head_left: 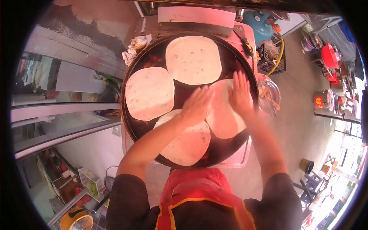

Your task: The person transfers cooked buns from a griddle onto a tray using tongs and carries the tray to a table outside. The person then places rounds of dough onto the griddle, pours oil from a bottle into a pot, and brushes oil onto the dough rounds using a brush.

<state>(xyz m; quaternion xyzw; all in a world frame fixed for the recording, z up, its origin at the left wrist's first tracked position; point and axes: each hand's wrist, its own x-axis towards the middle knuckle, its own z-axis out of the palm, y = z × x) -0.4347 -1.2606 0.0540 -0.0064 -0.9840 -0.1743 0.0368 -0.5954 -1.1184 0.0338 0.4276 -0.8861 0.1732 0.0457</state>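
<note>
Four flat rounds of dough lie in a large round black pan (188,90). My right hand (240,94), fingers stretched out, is over the right-hand dough round (223,124) and seems to touch it near its right edge. At that round's left edge is my left hand (196,104), slightly blurred, with its fingers extended. My left wrist and forearm cross above the front dough round (186,143) and hide part of it. Another dough round (193,59) sits at the back, and one more (149,93) at the left. Neither hand grasps anything.
A yellow-and-black-handled tool (245,44) lies behind the pan's right side. Crumpled paper (136,48) is at the back left. A clear bowl (270,94) stands right of the pan. Farther back are a blue gas cylinder (258,25) and a black crate (273,57).
</note>
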